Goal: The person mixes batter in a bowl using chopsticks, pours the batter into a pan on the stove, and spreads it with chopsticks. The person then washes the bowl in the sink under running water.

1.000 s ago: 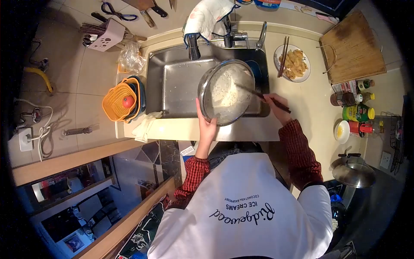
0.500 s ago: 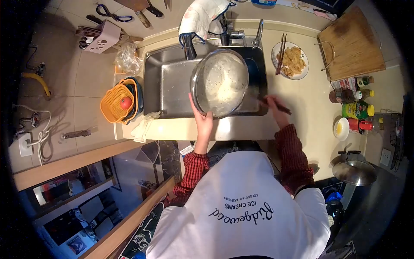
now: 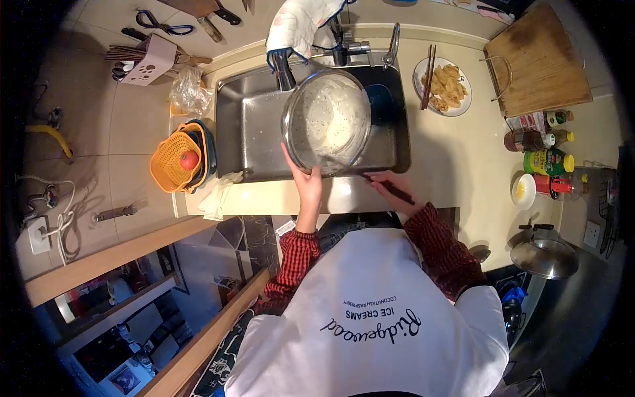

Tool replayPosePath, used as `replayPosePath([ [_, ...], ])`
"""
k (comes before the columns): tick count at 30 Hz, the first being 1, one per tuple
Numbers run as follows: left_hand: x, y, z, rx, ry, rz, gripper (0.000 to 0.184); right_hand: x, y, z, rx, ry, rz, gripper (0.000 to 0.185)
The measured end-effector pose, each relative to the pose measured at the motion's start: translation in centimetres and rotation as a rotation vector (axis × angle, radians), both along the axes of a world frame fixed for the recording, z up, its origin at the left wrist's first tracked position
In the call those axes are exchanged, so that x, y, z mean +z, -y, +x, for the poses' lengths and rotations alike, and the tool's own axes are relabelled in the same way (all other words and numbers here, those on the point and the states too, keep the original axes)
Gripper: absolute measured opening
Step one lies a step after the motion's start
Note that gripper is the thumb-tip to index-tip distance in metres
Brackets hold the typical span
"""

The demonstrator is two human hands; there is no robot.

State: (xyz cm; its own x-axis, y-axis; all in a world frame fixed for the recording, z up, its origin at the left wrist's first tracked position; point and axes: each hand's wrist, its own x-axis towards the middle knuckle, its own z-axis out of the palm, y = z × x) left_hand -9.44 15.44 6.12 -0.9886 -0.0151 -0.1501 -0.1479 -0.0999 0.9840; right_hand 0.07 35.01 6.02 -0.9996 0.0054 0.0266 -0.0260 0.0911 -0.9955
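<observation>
The person's left hand (image 3: 306, 184) grips the near rim of a glass bowl (image 3: 287, 122), thumb laid at the edge and the other fingers against its outer wall. The bowl, containing a pale, speckled batter (image 3: 344, 119), is held up over the sink (image 3: 254, 112), close to the middle of the sink's near edge. The right hand (image 3: 394, 188) is closed around a pair of dark chopsticks (image 3: 399, 193) just beside the bowl; their far ends blur by its near rim, so whether they touch the batter I cannot tell. On the desk (image 3: 486, 165), a plate (image 3: 419, 75) of fried pieces (image 3: 448, 89) sits right of the sink's far right corner, another pair of chopsticks lying across its left rim. At the sink's left edge, a yellow basket (image 3: 162, 169) holds a round red item (image 3: 189, 160). A small white bowl (image 3: 529, 186) stands near the desk's right edge.
</observation>
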Motion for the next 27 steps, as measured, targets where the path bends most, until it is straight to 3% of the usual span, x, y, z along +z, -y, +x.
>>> replayPosePath([
  [1,0.1,0.1,-0.2,0.001,0.012,0.019,0.090,0.3,-0.6,-0.3,-0.002,-0.001,0.000,0.010],
  [3,-0.7,0.4,-0.3,-0.006,-0.008,0.004,0.090,0.4,-2.0,-0.8,-0.122,0.311,0.225,0.011],
  [4,-1.0,0.6,-0.3,-0.014,-0.026,-0.013,0.090,0.3,-1.5,-0.6,-0.120,0.314,0.224,0.011],
  [6,-1.0,0.5,0.1,-0.015,-0.041,-0.001,0.089,-0.1,-0.1,-0.1,-0.067,-0.061,0.070,0.011],
  [9,-0.7,0.5,0.2,-0.001,-0.016,0.063,0.088,0.5,0.0,0.6,0.001,-0.227,0.123,0.011],
  [10,-0.6,0.4,0.2,0.021,0.026,0.116,0.087,0.3,-0.4,0.3,0.001,-0.227,0.123,0.011],
  [12,-0.2,0.0,0.4,0.033,-0.001,0.103,0.082,0.0,-1.7,-0.7,-0.157,0.206,0.130,0.012],
  [15,-0.6,0.2,0.3,0.033,-0.069,0.037,0.077,1.4,-0.5,0.3,0.022,0.028,0.079,0.011],
  [17,-0.6,0.3,0.3,0.025,-0.110,-0.006,0.076,1.5,-1.7,-0.2,-0.005,0.051,0.109,0.010],
  [19,2.1,0.2,0.0,-0.053,0.180,0.117,0.082,1.5,-4.0,-1.7,-0.058,0.146,0.150,0.011],
  [20,0.7,1.0,-0.4,-0.075,0.156,0.029,0.075,1.7,-5.5,-3.1,-0.087,0.218,0.157,0.011],
  [21,1.2,1.4,-1.2,-0.077,0.157,0.026,0.075,1.9,-7.1,-4.5,-0.071,0.153,0.173,0.012],
  [23,3.3,2.3,-3.0,-0.276,0.432,-0.230,0.067,3.5,-9.6,-7.6,0.027,0.015,0.123,0.015],
  [24,4.2,2.7,-4.0,-0.368,0.454,-0.313,0.060,5.1,-10.6,-9.2,0.067,-0.034,0.243,0.016],
  [27,5.5,3.3,-6.6,-0.500,0.469,-0.258,0.059,5.8,-12.9,-11.8,0.208,-0.076,0.458,0.016],
])
